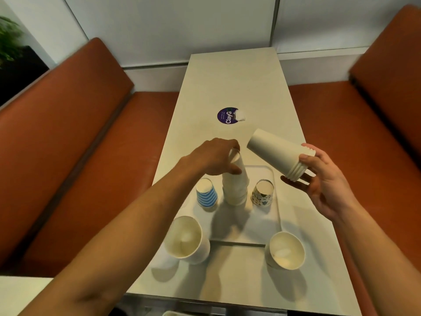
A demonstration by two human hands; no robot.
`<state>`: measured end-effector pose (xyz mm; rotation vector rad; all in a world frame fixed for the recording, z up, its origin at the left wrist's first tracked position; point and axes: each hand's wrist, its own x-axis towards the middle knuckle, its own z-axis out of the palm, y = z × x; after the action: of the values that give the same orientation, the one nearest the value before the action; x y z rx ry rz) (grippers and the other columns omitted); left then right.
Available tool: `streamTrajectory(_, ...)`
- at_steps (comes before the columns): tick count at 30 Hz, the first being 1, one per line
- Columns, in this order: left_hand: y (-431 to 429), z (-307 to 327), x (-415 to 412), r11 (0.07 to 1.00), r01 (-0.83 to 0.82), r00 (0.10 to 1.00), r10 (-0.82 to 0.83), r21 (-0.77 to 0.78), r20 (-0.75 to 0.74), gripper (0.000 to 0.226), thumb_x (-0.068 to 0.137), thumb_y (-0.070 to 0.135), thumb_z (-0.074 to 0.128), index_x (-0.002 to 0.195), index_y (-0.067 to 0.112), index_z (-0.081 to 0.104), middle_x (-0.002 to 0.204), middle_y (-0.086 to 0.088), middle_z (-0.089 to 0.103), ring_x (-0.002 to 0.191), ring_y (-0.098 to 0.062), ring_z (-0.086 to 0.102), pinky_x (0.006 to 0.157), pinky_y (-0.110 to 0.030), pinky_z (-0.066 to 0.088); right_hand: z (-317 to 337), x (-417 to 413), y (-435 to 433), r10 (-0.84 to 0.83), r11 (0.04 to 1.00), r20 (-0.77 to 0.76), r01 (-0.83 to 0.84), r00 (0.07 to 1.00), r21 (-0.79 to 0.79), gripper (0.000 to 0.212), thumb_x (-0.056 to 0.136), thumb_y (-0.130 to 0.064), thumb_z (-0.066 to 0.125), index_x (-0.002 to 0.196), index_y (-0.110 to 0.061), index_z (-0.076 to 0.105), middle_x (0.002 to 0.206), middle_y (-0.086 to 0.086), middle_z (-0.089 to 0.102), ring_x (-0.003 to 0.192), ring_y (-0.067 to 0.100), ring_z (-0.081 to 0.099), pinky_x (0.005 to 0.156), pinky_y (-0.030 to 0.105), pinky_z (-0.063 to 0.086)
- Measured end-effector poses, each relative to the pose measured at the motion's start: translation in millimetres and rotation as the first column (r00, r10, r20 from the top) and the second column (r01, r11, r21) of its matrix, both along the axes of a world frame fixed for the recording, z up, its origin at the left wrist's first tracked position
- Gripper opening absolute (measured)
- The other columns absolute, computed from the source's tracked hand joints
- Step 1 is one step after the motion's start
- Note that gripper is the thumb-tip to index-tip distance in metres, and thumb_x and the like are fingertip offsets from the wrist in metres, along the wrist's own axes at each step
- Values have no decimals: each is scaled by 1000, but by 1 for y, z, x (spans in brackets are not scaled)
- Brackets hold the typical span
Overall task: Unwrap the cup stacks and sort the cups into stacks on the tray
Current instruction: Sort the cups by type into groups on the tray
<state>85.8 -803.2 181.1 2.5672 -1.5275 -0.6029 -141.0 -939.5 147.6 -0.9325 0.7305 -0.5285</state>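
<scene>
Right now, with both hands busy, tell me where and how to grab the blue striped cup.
Probably pinch the blue striped cup around its upper wall, coming down from above on its left side. It stands upside down on the tray, narrow base up, and the white stack crowds its right.

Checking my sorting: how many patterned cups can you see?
2: the blue-striped cup left of the white stack on the tray, the floral cup right of it. Others may nest inside.

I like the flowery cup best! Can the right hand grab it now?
Probably not yet. The right hand is full: its fingers hold a tilted stack of white cups. The way itself looks free, though; the flowery cup stands uncovered near that hand, nothing in between.
</scene>
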Motion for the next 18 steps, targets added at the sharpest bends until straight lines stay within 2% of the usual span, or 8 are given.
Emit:
streamTrajectory(5, -10, -25, -11, 994, 71, 996, -75, 81, 55, 66, 82, 43, 84, 137, 27, 52, 127, -4, 62, 102, -23, 57, 86, -37, 52, -2, 3, 2, 15, 1000, 21, -15, 1000, -1, 39, 92, -12, 66, 130, -20, 61, 135, 12, 60, 113, 37, 63, 81, 47, 63)
streamTrajectory(9, -10, -39, -13, 993, 72, 997, -74, 96, 17, 66, 82, 40, 84, 138, 26, 50, 128, -4, 61, 108, -26, 59, 90, -38, 54, -3, 5, 4, 24, 1000, 15, -25, 1000, 10, 60, 76, -19, 73, 134, -16, 57, 133, 14, 62, 110, 36, 65, 84, 49, 62)
streamTrajectory(11, -8, -41, -10, 994, 73, 997, -71, 83, -25, 71, 81, 43, 84, 141, 28, 48, 133, -3, 59, 116, -27, 57, 94, -38, 52, -4, 5, 6, 31, 999, 18, -31, 999, 16, 59, 74, -20, 73, 131, -10, 57, 130, 14, 64, 108, 34, 66, 80, 46, 64)
streamTrajectory(13, -3, -37, -3, 997, 54, 992, -48, 51, -115, 87, 78, 50, 85, 149, 28, 41, 145, -1, 53, 128, -26, 53, 103, -37, 46, -4, 4, 7, 52, 998, 41, -53, 998, 15, 53, 75, -19, 72, 126, -11, 60, 123, 10, 67, 106, 32, 67, 75, 42, 64)
streamTrajectory(15, 4, -28, 6, 1000, 8, 968, -15, -29, -249, 105, 70, 56, 88, 155, 29, 32, 154, 2, 45, 138, -22, 45, 112, -37, 40, -6, 3, 6, 79, 997, 64, -80, 995, 9, 55, 76, -18, 71, 130, -11, 60, 121, 7, 70, 106, 32, 68, 79, 42, 65)
streamTrajectory(17, 13, -17, 11, 986, -67, 898, -8, -154, -439, 111, 67, 54, 91, 157, 36, 28, 157, 6, 41, 142, -16, 40, 117, -38, 36, -5, 3, 7, 116, 993, 73, -116, 991, -7, 61, 79, -18, 70, 137, -10, 58, 123, 7, 70, 109, 32, 68, 87, 45, 63)
streamTrajectory(18, 17, -12, 12, 969, -119, 833, -21, -216, -553, 108, 70, 46, 92, 157, 37, 29, 156, 6, 42, 142, -15, 40, 116, -37, 38, -5, 3, 8, 134, 991, 73, -133, 988, -16, 61, 80, -18, 70, 139, -9, 57, 125, 8, 70, 111, 32, 68, 89, 47, 62)
